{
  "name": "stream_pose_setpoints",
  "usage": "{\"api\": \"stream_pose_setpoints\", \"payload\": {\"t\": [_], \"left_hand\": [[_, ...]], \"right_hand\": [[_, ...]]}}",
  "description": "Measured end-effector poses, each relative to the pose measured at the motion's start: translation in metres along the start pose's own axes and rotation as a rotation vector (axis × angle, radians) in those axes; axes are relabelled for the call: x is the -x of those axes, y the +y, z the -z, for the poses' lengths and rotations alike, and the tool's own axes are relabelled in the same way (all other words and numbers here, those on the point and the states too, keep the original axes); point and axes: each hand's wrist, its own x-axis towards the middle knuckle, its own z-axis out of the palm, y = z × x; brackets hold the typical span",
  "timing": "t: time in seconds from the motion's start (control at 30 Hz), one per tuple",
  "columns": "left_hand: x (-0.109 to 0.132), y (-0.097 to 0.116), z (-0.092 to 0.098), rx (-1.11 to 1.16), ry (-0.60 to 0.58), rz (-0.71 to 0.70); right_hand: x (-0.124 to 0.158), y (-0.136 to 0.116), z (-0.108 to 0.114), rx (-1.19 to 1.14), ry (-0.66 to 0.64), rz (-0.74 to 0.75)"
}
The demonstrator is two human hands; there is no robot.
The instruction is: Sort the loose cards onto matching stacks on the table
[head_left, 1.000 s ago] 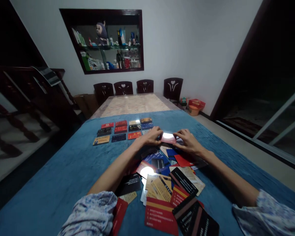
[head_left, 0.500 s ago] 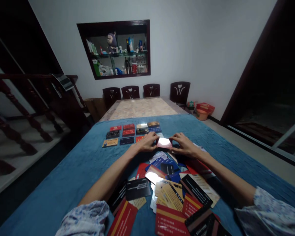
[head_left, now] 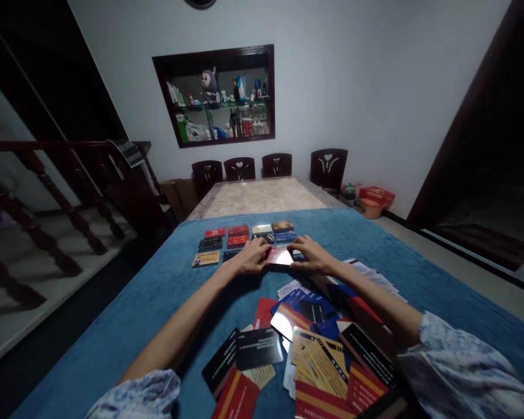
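A shiny reddish-pink card [head_left: 276,255] is held level by its two short sides between my hands, with glare on its top. My left hand [head_left: 252,256] pinches the left end and my right hand [head_left: 313,256] the right end, fingers curled. Just beyond are neat stacks of cards in rows, including a red stack [head_left: 238,240], a black stack [head_left: 211,244], a blue stack [head_left: 285,237] and a yellow card [head_left: 206,259]. My left hand partly hides a dark card [head_left: 231,255]. Whether the held card touches the cards below it I cannot tell.
Between my forearms spreads a loose, overlapping heap of cards, among them a black card [head_left: 258,348], a gold card [head_left: 321,366] and a red card [head_left: 238,398]. More pale cards [head_left: 371,273] lie right of my right forearm. A blue cloth [head_left: 157,308] covers the table's near part.
Both hands have moved left over the table with the reddish card between them, towards the front row of stacks. The camera view has shifted slightly, too.
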Motion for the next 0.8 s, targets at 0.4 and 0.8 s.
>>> {"api": "stream_pose_setpoints", "payload": {"t": [0.4, 0.8], "left_hand": [[0.017, -0.039, 0.012, -0.113, 0.006, 0.104], [0.018, -0.072, 0.03, -0.166, 0.009, 0.189]], "right_hand": [[-0.063, -0.017, -0.005, 0.045, -0.059, 0.041], [-0.115, -0.04, 0.01, 0.155, -0.156, 0.048]]}}
